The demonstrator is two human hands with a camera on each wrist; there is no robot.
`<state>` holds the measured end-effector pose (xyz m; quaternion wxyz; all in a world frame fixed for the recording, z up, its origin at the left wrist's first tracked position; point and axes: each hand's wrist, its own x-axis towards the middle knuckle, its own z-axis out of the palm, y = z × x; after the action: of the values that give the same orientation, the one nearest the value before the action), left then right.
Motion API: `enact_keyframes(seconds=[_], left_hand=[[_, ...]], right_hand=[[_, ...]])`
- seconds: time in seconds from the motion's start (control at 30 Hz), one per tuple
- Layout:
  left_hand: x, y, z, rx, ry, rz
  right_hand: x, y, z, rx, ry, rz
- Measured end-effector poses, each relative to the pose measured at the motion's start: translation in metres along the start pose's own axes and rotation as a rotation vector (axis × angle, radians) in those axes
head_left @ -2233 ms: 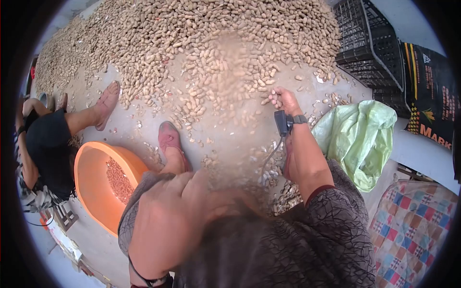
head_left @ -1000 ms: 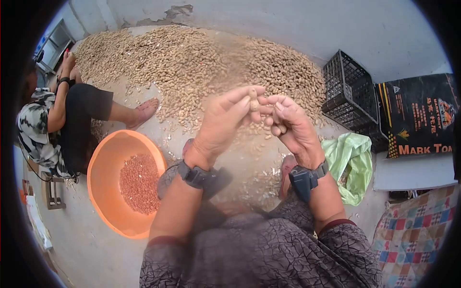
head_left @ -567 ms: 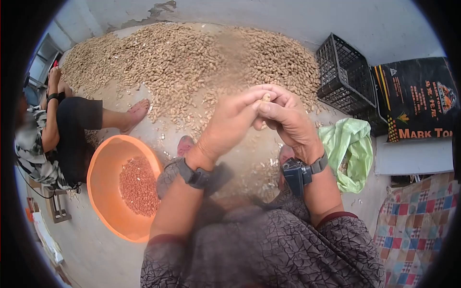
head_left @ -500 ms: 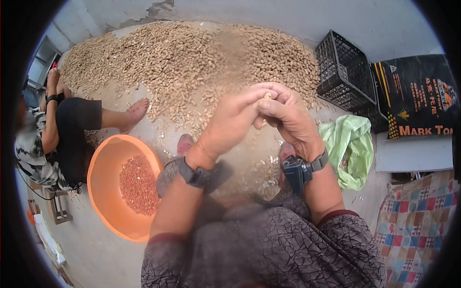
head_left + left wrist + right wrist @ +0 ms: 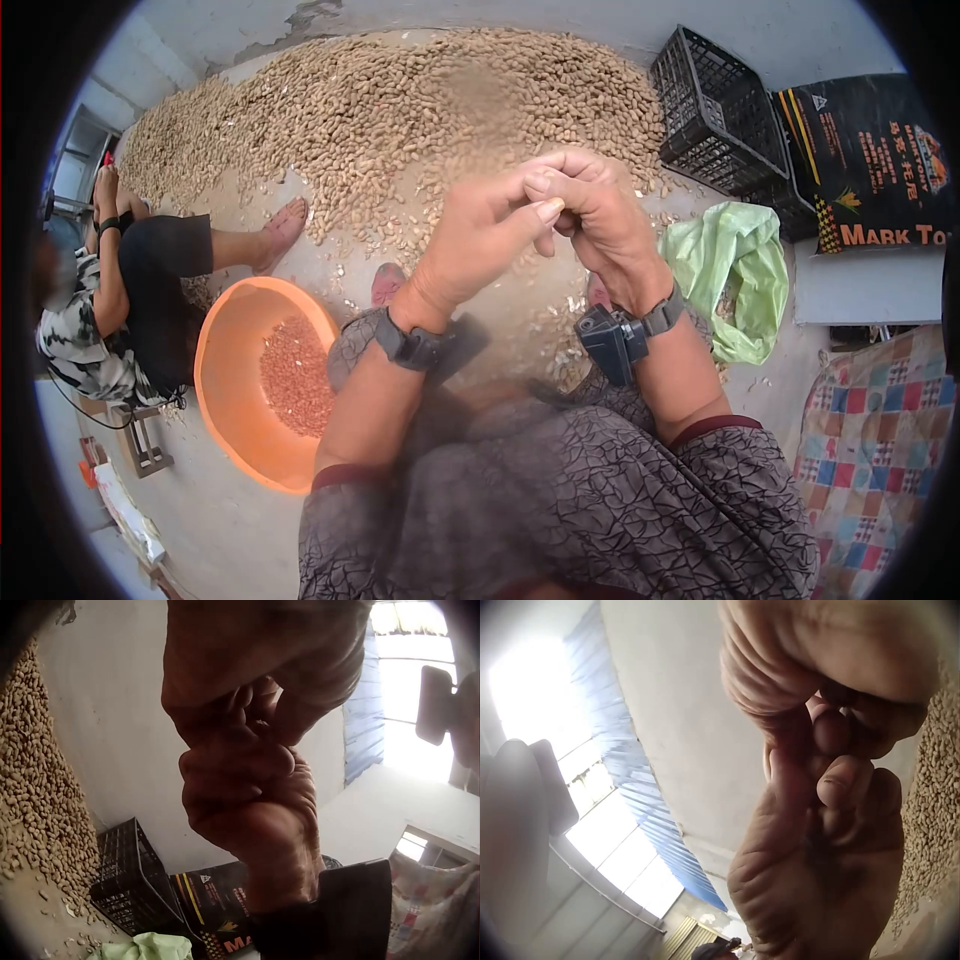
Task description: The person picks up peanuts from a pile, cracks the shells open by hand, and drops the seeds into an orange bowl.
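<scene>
Both hands meet in front of the chest in the head view, fingers curled and thumbs bent toward each other. The left hand (image 5: 460, 245) pinches at a peanut, of which only a small pale edge shows by its thumb tip. Against it, the right hand (image 5: 615, 225) has its thumb bent over the same spot, its other fingers curled beneath. In the left wrist view the right hand (image 5: 251, 810) is below the left hand (image 5: 262, 656), fingertips touching. The right wrist view shows the right hand (image 5: 832, 656) above the left hand (image 5: 821, 877); the inside of the grip is dark.
A wide peanut heap (image 5: 370, 110) lies along the wall. An orange basin (image 5: 225, 375) with red kernels stands at left, near a seated person (image 5: 165, 255). Black crates (image 5: 715, 130), a green sack (image 5: 745, 250), a black printed bag (image 5: 850, 150) and a checked cloth (image 5: 870, 430) are at right.
The right hand has risen from the heap's edge to meet the left hand. The peanut seen between the thumbs is now mostly covered, the right thumb having shifted across it.
</scene>
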<state>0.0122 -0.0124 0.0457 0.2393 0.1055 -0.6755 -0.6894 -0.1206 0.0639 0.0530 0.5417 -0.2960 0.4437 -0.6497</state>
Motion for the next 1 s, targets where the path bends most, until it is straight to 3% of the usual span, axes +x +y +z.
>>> enact_keyframes(seconds=[0.23, 0.37, 0.67, 0.73, 0.83, 1.0], left_hand=[[0.008, -0.003, 0.011, -0.209, -0.014, 0.017], [0.009, -0.003, 0.012, -0.188, -0.046, 0.028], [0.006, -0.001, 0.017, -0.026, 0.066, -0.04], [0.011, -0.004, 0.015, -0.148, 0.027, -0.015], [0.015, -0.003, 0.01, -0.383, -0.039, 0.006], [0.013, 0.006, 0.011, -0.335, 0.003, -0.024]], right_hand=[[-0.003, -0.006, -0.008, 0.052, -0.004, 0.002], [-0.005, -0.006, -0.012, 0.037, -0.01, -0.002], [-0.006, -0.008, -0.004, 0.044, 0.067, -0.042], [0.001, -0.007, -0.013, 0.153, -0.029, 0.013], [0.004, -0.009, -0.017, 0.069, -0.045, 0.011], [0.001, -0.013, -0.012, -0.016, -0.095, -0.008]])
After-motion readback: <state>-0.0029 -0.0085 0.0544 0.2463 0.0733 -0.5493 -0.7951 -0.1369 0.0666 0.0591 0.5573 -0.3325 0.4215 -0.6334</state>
